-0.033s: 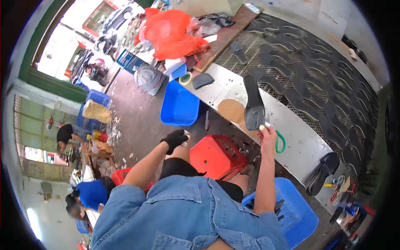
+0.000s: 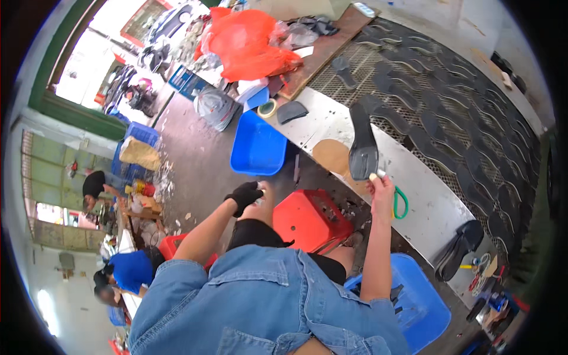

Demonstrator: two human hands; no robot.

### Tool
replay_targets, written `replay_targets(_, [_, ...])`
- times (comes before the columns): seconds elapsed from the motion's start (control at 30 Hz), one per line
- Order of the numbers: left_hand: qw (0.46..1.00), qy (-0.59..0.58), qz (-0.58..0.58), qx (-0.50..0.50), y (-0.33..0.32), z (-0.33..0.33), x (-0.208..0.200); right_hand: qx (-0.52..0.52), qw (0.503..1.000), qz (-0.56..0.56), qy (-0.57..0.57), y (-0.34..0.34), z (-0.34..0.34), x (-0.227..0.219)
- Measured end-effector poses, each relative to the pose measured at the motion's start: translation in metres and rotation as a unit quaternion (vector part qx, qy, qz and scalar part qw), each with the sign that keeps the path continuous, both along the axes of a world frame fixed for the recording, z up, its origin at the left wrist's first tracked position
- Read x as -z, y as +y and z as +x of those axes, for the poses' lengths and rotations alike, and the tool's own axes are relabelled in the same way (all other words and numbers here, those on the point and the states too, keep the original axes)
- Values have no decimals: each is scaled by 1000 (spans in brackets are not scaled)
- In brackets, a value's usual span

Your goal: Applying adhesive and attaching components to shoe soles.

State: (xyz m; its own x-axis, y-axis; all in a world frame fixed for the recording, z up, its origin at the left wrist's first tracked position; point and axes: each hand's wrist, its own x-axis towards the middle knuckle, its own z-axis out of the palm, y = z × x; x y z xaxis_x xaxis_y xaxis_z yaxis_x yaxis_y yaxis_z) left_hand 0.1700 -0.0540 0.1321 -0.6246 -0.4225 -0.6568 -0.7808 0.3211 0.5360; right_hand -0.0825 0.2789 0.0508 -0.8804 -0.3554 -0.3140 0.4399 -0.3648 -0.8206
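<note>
My right hand pinches the near end of a black shoe sole, which reaches away over the white worktable. Pale covers sit on some of its fingertips. Beside that hand is a green loop handle; the rest of the tool is hidden. My left hand, in a black glove with bare fingertips, is curled closed above my knee. Whether something small is in its fingers cannot be made out. A round tan disc lies on the table, partly under the sole.
Rows of black soles cover a mesh rack beyond the table. Stacked soles lie at the table's right. A blue bin, a red stool and a blue crate stand around me. Another person sits at far left.
The view has shifted slightly. Both hands keep nearly the same pose, and the right still holds the shoe sole.
</note>
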Motion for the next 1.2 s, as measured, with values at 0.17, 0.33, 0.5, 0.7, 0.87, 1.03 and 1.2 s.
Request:
replay_targets(0.17, [992, -97, -14, -76, -62, 43, 12, 12, 1000, -5, -3, -91, -49, -4])
replay_targets(0.33, [983, -108, 53, -141, -141, 5, 64, 28, 999, -20, 7, -218, -112, 2])
replay_targets(0.5, [981, 5, 127, -148, -254, -52, 158, 15, 1000, -21, 15, -362, -194, 24])
replay_targets(0.7, [945, 108, 165, -261, -304, -81, 225, 63, 994, -53, -74, -469, -312, 74])
replay_targets(0.87, [910, 89, 254, -316, -288, -40, 273, -110, 987, 111, 45, -533, -313, 92])
replay_targets(1.03, [921, 76, 262, -278, -280, -48, 328, -95, 782, 496, 366, -478, -285, 66])
replay_targets(1.2, [928, 120, 275, -221, -271, -47, 333, -16, 515, 752, 412, -375, -276, 61])
